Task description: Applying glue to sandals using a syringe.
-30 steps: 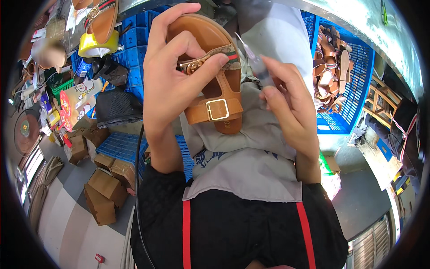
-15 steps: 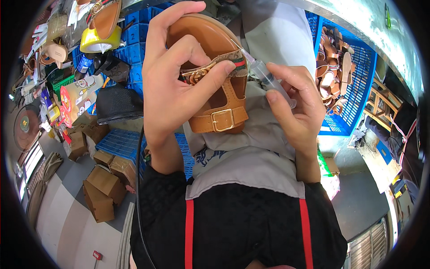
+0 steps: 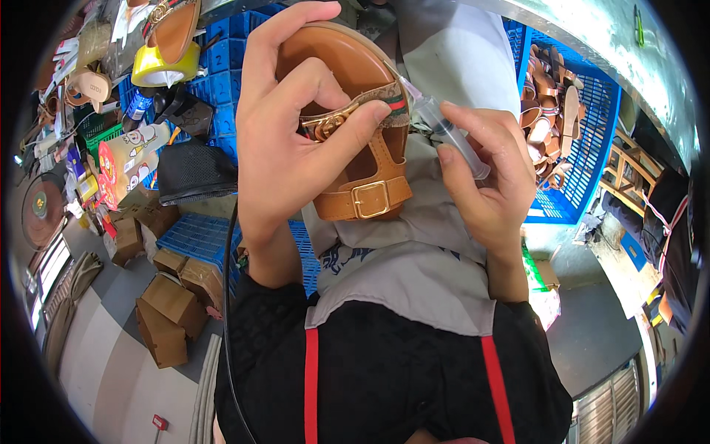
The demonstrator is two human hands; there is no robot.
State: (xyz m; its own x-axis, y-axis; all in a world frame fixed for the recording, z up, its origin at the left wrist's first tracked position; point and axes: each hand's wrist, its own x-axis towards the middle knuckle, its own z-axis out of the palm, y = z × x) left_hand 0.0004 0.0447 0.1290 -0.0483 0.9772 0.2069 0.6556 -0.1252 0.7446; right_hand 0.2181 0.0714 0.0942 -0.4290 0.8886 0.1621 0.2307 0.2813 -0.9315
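Observation:
A tan sandal [image 3: 381, 159] with a gold buckle, a gold ornament and a patterned strap with a green and red stripe is held up over my lap. My left hand [image 3: 285, 140] grips it from the left, thumb and forefinger pinching the patterned strap. Between the thumb and fingers of my right hand [image 3: 492, 166] is a clear plastic syringe [image 3: 447, 129]. Its thin tip points up and left, meeting the sandal's edge beside the strap; whether it touches cannot be made out. The rest of the sole lies behind my left fingers.
A blue crate [image 3: 584, 140] of sandals stands right, beside a metal table edge [image 3: 592, 37]. At upper left are a sandal [image 3: 174, 37], a yellow tape roll [image 3: 166, 70] and a black mesh bag [image 3: 196, 174]. Cardboard boxes [image 3: 174, 314] lie on the floor at left.
Both hands keep nearly the same place. The sandal has shifted very slightly to the right, and the syringe tip stays beside the strap.

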